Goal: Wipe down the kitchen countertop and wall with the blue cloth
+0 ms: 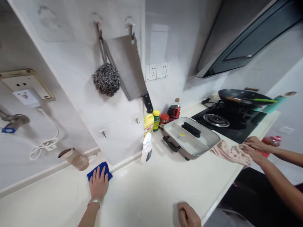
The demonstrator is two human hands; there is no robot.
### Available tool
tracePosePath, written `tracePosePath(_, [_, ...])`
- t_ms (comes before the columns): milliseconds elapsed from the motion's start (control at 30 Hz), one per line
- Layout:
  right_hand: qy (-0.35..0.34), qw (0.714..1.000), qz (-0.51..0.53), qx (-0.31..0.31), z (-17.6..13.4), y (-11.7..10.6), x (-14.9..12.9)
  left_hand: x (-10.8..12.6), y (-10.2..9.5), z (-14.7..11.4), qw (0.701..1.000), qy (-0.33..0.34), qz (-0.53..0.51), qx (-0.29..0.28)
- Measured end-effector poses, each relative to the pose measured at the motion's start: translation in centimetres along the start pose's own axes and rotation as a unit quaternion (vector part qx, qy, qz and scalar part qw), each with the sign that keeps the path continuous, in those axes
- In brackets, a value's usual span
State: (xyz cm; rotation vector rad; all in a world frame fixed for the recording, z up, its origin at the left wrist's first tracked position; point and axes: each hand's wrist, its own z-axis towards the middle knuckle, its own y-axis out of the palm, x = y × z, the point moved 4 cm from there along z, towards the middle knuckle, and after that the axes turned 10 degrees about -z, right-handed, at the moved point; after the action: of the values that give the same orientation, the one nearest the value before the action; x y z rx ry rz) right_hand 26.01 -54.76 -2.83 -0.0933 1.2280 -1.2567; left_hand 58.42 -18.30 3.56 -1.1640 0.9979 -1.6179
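My left hand (98, 184) lies flat on a folded blue cloth (104, 166), fingers spread, pressing it against the white counter (132, 192) at the foot of the wall corner. A bracelet circles that wrist. Down by the counter's front edge, my right hand (188, 215) is curled into a fist, with nothing showing in it; its lower part is cut off by the picture. A tan, jug-like container (75, 159) leans just left of the cloth. To the cloth's right stands a white spray bottle (147, 148).
An electric pan (191, 135) with a lid sits right of the bottle, before several jars and bottles. Another person's hands (254, 148) press a patterned cloth (233, 153) near the black cooktop (220, 121), which bears a wok (246, 96). A cleaver (129, 66) and steel scrubber (106, 78) hang above.
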Motion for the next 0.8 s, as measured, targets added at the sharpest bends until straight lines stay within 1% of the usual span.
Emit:
tracePosePath(67, [0.09, 0.993, 0.077, -0.008, 0.2, -0.2, 0.4, 0.4, -0.4, -2.7, 1.0, 0.008, 0.018, 0.004])
tracePosePath(100, [0.14, 0.981, 0.13, -0.011, 0.4, -0.4, 0.6, 0.6, -0.6, -4.1, 0.999, 0.017, 0.027, 0.008])
tracePosePath(133, [0.189, 0.964, 0.189, -0.012, 0.8, -0.6, 0.8, 1.0, -0.7, -5.6, 0.999, 0.027, 0.034, 0.011])
tracePosePath(200, [0.271, 0.914, 0.301, -0.011, 1.7, -1.2, 1.5, 1.9, -1.0, -8.5, 0.998, 0.054, 0.04, 0.015])
tracePosePath(267, [0.328, 0.858, 0.396, -0.009, 2.6, -1.7, 2.5, 3.2, -1.1, -11.5, 0.995, 0.087, 0.04, 0.016])
tracePosePath(333, [0.358, 0.796, 0.487, -0.009, 3.1, -2.2, 3.7, 4.9, -1.1, -14.6, 0.991, 0.124, 0.036, 0.023])
tracePosePath(433, [0.387, 0.699, 0.601, -0.02, 3.3, -2.7, 5.2, 8.1, -0.7, -18.9, 0.983, 0.178, 0.022, 0.037])
tracePosePath(500, [0.408, 0.64, 0.651, -0.031, 3.2, -2.9, 5.8, 10.7, -0.4, -21.4, 0.976, 0.212, 0.012, 0.042])
tracePosePath(600, [0.426, 0.564, 0.707, -0.039, 3.5, -3.1, 6.0, 14.7, -0.1, -24.0, 0.965, 0.262, 0.005, 0.033])
tracePosePath(667, [0.433, 0.531, 0.727, -0.039, 3.9, -3.3, 6.0, 17.2, 0.1, -24.9, 0.956, 0.294, 0.003, 0.017])
tracePosePath(733, [0.434, 0.517, 0.736, -0.039, 4.3, -3.6, 6.1, 19.4, 0.2, -25.3, 0.945, 0.326, -0.002, -0.006])
tracePosePath(800, [0.435, 0.511, 0.741, -0.037, 4.6, -3.9, 6.3, 21.4, 0.3, -25.4, 0.935, 0.354, -0.008, -0.03])
